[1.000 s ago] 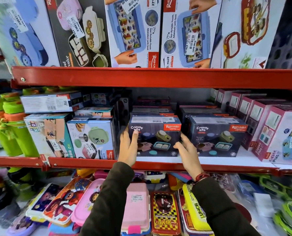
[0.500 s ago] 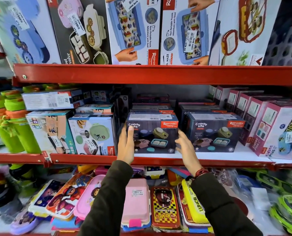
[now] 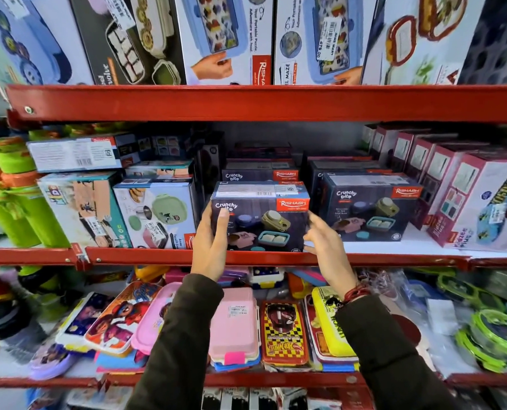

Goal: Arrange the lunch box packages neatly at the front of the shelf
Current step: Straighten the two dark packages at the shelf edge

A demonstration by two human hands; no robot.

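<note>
dark navy cardboard crunchy bite box (image 3: 259, 220) sliding forward to red shelf lip (image 3: 275, 257) | left hand (image 3: 213, 247) gripping box, right hand (image 3: 324, 247) opening beside it | neighbouring box (image 3: 367, 208) remaining set back

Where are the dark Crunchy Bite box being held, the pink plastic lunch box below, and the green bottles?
Dark Crunchy Bite box (image 3: 264, 223): head view, its printed front face.
Pink plastic lunch box (image 3: 234, 324): head view, its lid.
Green bottles (image 3: 24, 214): head view, one bottle's body.

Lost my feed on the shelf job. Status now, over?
Left hand gripping the dark Crunchy Bite lunch box package. Right hand open at its right edge. Package at the red shelf lip, front unobstructed.
</note>
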